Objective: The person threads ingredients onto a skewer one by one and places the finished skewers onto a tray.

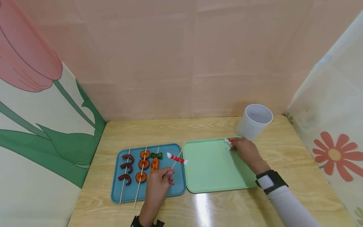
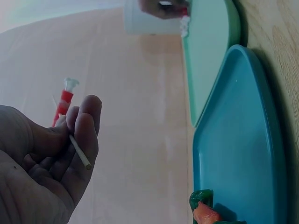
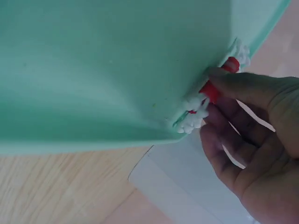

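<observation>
In the head view my left hand pinches a thin wooden skewer above the blue tray. Threaded crosswise on that skewer is a red piece with white frilly ends. My right hand reaches to the far right corner of the green tray. Between its thumb and fingers it pinches a similar red piece with white frilly ends, lying at the tray's rim. Red and white show at two spots by these fingers; the hand partly hides them.
On the blue tray lie a skewer of dark red curled pieces, one of round orange slices, and one with a green piece and an orange piece. A white cup stands behind the green tray.
</observation>
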### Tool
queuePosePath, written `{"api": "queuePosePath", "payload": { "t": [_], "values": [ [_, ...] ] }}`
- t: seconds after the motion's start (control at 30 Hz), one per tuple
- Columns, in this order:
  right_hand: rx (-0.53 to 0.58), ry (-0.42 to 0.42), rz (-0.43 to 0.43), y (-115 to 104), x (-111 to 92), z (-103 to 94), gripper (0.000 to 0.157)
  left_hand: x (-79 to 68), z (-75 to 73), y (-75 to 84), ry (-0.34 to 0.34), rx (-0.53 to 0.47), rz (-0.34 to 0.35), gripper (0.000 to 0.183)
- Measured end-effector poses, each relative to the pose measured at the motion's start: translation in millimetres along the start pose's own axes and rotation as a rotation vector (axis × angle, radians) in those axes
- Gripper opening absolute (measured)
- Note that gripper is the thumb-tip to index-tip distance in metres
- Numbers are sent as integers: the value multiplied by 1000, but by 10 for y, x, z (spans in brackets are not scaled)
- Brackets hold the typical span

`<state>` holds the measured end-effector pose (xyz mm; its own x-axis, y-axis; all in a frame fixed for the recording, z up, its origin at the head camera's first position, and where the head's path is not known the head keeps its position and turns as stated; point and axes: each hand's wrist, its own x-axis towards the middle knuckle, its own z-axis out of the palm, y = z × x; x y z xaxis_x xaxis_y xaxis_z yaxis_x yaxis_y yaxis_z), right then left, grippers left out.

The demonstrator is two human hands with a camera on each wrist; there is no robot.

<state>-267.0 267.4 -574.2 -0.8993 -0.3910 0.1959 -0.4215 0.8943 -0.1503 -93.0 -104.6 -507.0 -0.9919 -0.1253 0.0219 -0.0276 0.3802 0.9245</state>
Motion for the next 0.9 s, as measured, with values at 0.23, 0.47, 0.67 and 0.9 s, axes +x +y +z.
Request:
{"api": "queuePosePath", "payload": {
  "t": [0.23, 0.47, 0.67, 0.9],
  "values": [
    [341, -39, 95, -174, 35, -214, 16, -4, 24, 16, -28, -7, 4, 14],
    [1012, -113, 214, -667, 69, -709, 32, -16, 101, 18, -123, 22, 82, 16],
    [1157, -84, 179, -985, 46, -967, 33, -30, 104, 27, -169, 80, 93, 16],
    [1133, -40, 158, -1125, 24, -1056, 30, -42, 101, 37, -176, 96, 88, 17]
  ]
}}
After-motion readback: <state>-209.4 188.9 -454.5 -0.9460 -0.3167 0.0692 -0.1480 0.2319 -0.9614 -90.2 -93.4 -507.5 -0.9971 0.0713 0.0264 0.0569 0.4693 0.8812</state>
